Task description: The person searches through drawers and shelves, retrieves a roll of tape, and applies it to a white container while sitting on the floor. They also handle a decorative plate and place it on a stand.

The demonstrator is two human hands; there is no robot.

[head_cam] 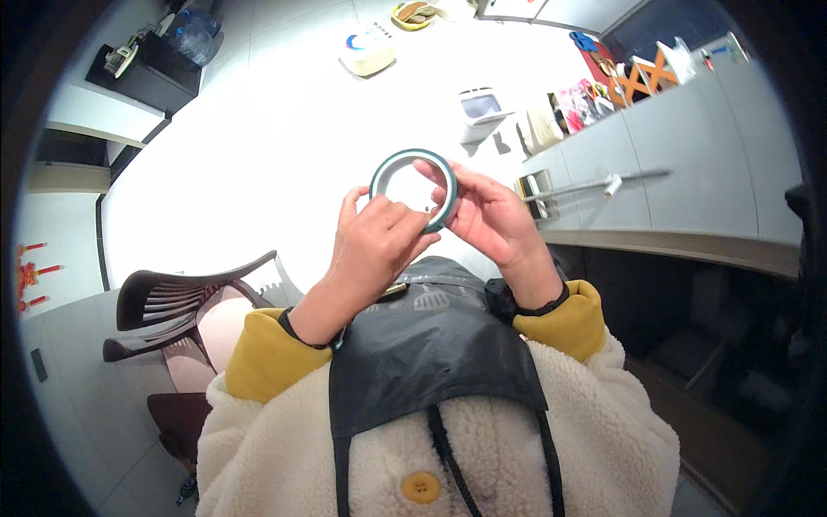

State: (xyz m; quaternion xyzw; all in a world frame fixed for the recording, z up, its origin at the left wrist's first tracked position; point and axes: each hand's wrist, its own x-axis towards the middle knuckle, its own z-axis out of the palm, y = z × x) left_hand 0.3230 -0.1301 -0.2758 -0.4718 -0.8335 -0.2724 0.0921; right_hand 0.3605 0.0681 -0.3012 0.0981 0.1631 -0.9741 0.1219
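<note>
A roll of thin green adhesive tape (384, 169) with a pale core is held up in front of my body, between both hands. On the left, my left hand (381, 236) has its fingers bent over the lower part of the ring. My right hand (488, 213) grips the ring's right side, its fingers partly inside and behind it. Below the hands hangs a black apron (439, 349) over my fleece coat. Whether a loose tape end is lifted cannot be seen.
A dark slatted chair (168, 297) stands at left. At right, a metal pole (581, 187) lies along a grey tiled surface. Farther off are a white lidded bin (481, 110), a pale container (368, 55), a dark cabinet (155, 77) and an orange rack (639, 81).
</note>
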